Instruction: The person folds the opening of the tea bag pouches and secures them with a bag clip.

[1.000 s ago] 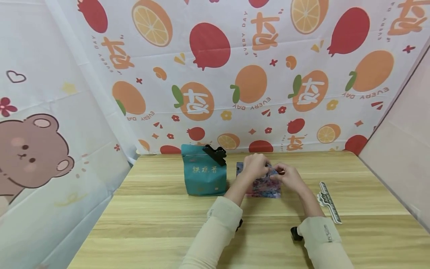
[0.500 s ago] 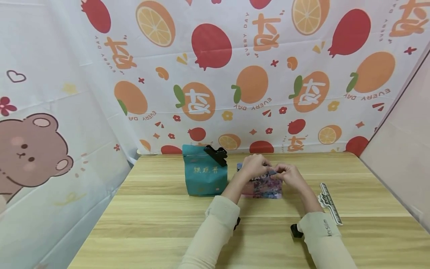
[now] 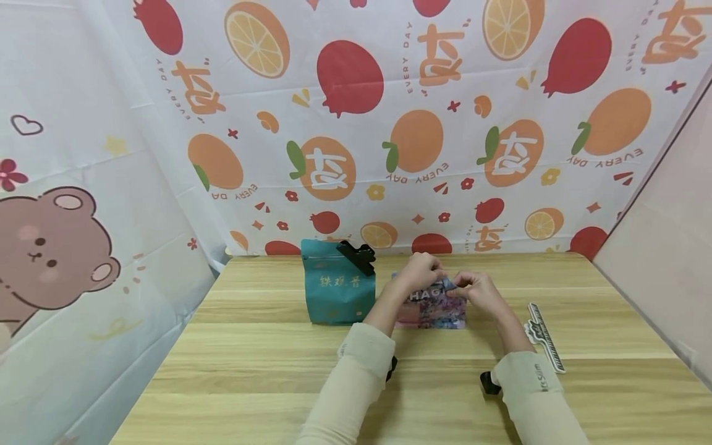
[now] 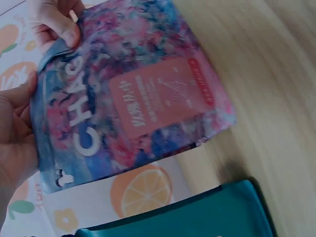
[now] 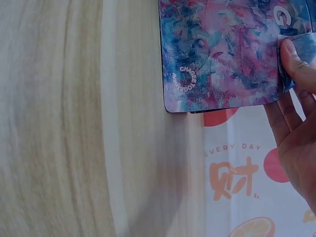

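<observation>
A pink and blue patterned pouch (image 3: pixel 434 309) with white CHAG lettering stands on the table between both hands. My left hand (image 3: pixel 417 272) holds its top edge, fingers bent at the rim. On the other side, my right hand (image 3: pixel 478 292) pinches the top right corner, thumb in front. That corner is folded over under the thumb in the right wrist view, where the pouch (image 5: pixel 222 59) shows its lower corner near the table. In the left wrist view, the left hand (image 4: pixel 17 138) is at the lettered end of the pouch.
A teal pouch (image 3: pixel 339 296) with a black clip (image 3: pixel 358 256) on its top corner stands left of the hands. A long clip with a white decorated handle (image 3: pixel 544 337) lies to the right. A fruit-print cloth (image 3: pixel 356 154) hangs behind the table (image 3: pixel 250 371).
My left hand has shifted slightly left along the pouch's top, and more of the white lettering shows. My right hand keeps its pinch on the corner, almost unmoved.
</observation>
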Tool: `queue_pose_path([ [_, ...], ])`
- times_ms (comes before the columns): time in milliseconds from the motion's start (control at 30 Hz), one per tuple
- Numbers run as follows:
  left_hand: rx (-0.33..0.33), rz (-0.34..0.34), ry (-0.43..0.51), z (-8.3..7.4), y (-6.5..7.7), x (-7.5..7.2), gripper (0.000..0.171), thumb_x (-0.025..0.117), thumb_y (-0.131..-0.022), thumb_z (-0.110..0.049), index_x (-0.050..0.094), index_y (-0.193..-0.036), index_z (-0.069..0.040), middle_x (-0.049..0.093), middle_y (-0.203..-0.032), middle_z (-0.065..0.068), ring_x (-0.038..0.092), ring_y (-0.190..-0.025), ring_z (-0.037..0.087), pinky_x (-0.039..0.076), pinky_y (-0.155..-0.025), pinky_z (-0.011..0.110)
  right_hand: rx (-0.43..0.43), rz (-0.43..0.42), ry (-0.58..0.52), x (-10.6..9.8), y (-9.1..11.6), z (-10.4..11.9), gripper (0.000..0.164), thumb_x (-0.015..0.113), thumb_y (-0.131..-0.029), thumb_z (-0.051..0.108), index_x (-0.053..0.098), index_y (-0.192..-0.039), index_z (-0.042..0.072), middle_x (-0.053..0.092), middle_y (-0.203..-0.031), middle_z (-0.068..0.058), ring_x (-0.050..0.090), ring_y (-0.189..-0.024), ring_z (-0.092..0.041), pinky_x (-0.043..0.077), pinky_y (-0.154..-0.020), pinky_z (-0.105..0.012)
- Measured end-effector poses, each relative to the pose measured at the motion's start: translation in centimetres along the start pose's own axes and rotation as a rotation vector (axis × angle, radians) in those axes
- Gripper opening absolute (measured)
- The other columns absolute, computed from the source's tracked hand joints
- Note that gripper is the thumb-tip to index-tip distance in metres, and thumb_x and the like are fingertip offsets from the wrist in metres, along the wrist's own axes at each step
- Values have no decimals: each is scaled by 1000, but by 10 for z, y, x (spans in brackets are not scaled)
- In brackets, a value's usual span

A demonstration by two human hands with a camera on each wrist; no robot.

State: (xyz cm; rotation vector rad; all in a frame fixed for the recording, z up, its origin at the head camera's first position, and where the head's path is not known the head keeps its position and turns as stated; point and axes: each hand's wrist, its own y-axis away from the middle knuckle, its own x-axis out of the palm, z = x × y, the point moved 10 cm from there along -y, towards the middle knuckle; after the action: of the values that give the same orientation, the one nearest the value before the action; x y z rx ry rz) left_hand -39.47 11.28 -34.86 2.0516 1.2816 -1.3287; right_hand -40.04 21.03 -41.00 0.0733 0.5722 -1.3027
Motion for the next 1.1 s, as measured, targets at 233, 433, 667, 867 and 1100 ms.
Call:
queue_pose_path([
  [233,34,38,-98,-13,3,3,12,65,-87,-22,69,-85,-11,60,-71,-5,52,-59,6,41,-56,18,6,-11,-13,-3,0,0,5,64,-82,-3,65,-77,-1,61,-76,-7,52,-68,-17,44,-57,-31],
  [433,45,39,-326,-17,4,13,18,71,-80,-33,67,-86,-16,60,-74,-8,52,-64,4,41,-58,18,23,-4,-14,-3,1,-1,5,64,-81,-4,64,-77,-3,61,-75,-8,52,-69,-18,43,-58,-32],
  [667,9,1,-457,-14,4,19,20,71,-78,-40,70,-88,-23,59,-73,-11,49,-60,3,39,-52,20,4,-8,-3,-1,3,-3,9,66,-80,-1,66,-73,5,61,-73,-3,52,-68,-16,44,-57,-33],
  [867,-4,-53,-465,-15,5,16,7,68,-84,-29,72,-85,-23,54,-64,-11,42,-53,6,34,-46,20,29,21,-22,0,7,1,5,68,-80,3,66,-76,3,61,-76,-7,52,-71,-18,43,-58,-34],
  [1100,-13,-78,-459,-14,5,15,5,67,-84,-26,72,-84,-24,52,-61,-11,40,-52,7,33,-44,20,43,58,-6,4,9,-3,6,68,-81,4,62,-79,4,60,-83,-10,54,-79,-22,45,-65,-35],
])
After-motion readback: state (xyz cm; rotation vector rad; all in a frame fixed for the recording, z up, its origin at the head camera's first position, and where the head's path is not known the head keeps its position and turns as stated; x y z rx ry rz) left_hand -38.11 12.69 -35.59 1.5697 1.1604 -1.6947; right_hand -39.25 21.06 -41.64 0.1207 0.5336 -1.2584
